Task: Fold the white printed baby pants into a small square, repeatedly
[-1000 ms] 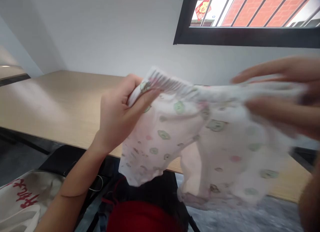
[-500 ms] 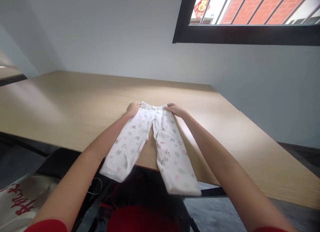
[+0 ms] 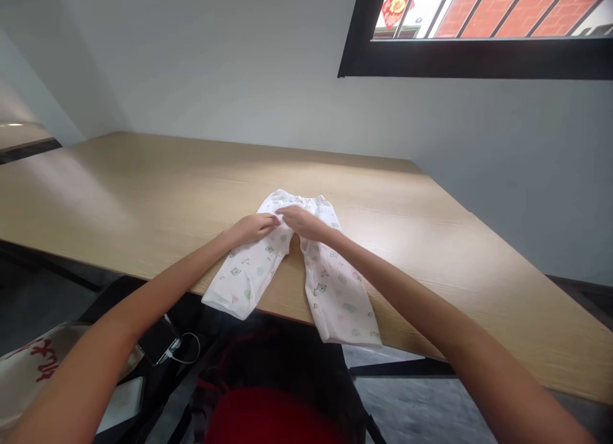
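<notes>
A small pair of white baby trousers [image 3: 330,284] with a pale printed pattern lies flat on the wooden table [image 3: 143,188], waistband away from me, both leg ends hanging a little over the near edge. My left hand [image 3: 253,227] and my right hand [image 3: 299,219] meet at the crotch, just below the waistband, fingers resting on the cloth. Whether either hand pinches the fabric cannot be made out.
A white wall runs behind the table, with a dark-framed window [image 3: 479,57] at the upper right. Below the near edge sit a black bag [image 3: 158,322] with a phone and cable, a white tote with red print [image 3: 33,367] and something red [image 3: 268,418].
The trousers were held up in both hands, then laid flat on the table. Since half a second ago my hands slid from the waistband corners inward to the crotch.
</notes>
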`<action>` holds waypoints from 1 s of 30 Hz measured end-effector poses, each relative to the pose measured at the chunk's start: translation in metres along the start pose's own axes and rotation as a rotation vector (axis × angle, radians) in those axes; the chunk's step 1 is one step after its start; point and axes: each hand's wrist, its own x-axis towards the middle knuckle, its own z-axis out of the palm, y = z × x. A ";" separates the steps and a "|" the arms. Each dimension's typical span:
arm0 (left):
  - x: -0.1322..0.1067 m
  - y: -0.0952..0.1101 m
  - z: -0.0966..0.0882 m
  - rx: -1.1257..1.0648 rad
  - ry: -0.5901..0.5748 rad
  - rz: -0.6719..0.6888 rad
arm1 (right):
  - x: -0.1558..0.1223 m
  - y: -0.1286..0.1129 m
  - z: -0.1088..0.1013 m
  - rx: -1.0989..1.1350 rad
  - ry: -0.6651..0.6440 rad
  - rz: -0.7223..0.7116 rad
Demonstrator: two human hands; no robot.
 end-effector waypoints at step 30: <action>0.074 0.161 0.063 0.026 -0.137 0.033 | -0.061 0.084 -0.047 0.181 -0.190 0.337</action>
